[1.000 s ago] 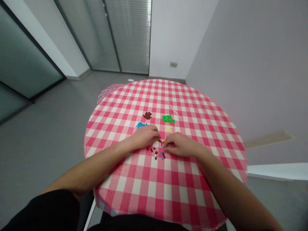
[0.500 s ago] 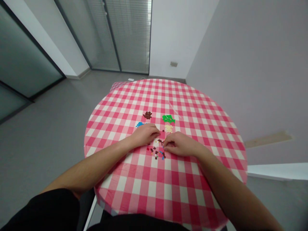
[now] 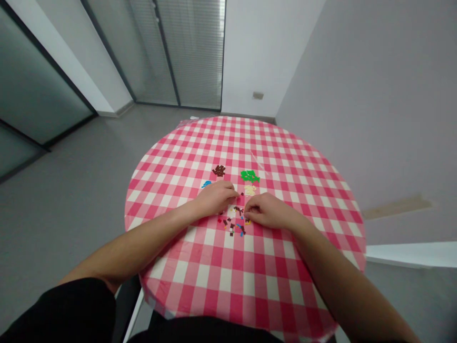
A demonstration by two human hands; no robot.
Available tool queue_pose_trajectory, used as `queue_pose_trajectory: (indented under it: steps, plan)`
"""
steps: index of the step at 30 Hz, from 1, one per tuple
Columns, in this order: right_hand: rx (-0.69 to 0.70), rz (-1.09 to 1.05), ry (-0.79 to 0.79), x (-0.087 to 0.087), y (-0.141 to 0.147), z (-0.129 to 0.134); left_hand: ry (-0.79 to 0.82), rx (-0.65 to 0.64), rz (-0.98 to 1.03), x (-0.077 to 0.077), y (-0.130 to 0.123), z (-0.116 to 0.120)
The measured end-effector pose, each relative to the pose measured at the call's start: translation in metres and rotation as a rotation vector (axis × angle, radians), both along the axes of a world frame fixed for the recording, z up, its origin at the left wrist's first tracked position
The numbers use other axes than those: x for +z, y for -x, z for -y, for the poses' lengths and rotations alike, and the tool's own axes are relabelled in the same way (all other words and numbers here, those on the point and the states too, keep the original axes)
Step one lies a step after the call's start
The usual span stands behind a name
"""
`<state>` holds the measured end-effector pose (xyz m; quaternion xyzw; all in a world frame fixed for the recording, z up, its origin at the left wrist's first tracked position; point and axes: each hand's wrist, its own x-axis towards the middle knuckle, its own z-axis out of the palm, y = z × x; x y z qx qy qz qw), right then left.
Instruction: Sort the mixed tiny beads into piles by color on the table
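Small loose plastic pieces of mixed colours [image 3: 232,226], mostly dark brown with some blue, white and red, lie scattered between my hands. My left hand [image 3: 217,196] rests at their far left side with its fingers curled down and fingertips together; anything in them is too small to make out. On the right, my right hand [image 3: 267,210] pinches thumb and forefinger close to the scattered pieces, and what it holds is hidden. Just beyond my left hand is a blue pile [image 3: 206,184], partly covered by it. A cream pile [image 3: 250,190] sits just past my right hand.
Farther back are a dark brown pile [image 3: 219,170] and a green pile [image 3: 250,176]. Everything lies on a round table with a red-and-white checked cloth [image 3: 264,281]. A wall [image 3: 385,119] stands to the right, and glass partitions [image 3: 193,57] stand behind.
My right hand has shifted slightly up and away from the scattered pieces, uncovering a few near its fingertips. The left hand has moved a little forward and right. The piles look the same.
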<state>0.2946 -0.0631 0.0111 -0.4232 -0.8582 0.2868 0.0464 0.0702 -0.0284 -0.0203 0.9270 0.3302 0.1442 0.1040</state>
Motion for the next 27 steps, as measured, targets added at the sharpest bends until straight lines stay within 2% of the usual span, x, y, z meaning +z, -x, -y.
queue_pose_trajectory:
  steps: [5, 12, 16, 21, 27]
  plan:
    - [0.007, -0.004, 0.04, 0.002, -0.002, 0.0, -0.009, -0.033, -0.033, 0.005, -0.003, -0.003]
    - [0.048, 0.028, 0.069, 0.003, -0.001, 0.001, 0.121, -0.004, -0.015, 0.008, -0.006, -0.002]
    - [0.041, 0.022, 0.082, 0.004, 0.001, 0.001, 0.14, 0.002, -0.015, 0.008, -0.006, -0.005]
    - [0.034, 0.014, 0.096, 0.0, -0.001, 0.0, 0.167, -0.02, -0.08, 0.018, -0.012, -0.009]
    - [0.042, 0.02, 0.082, -0.005, -0.005, -0.001, 0.143, 0.035, -0.119, 0.023, -0.025, -0.016]
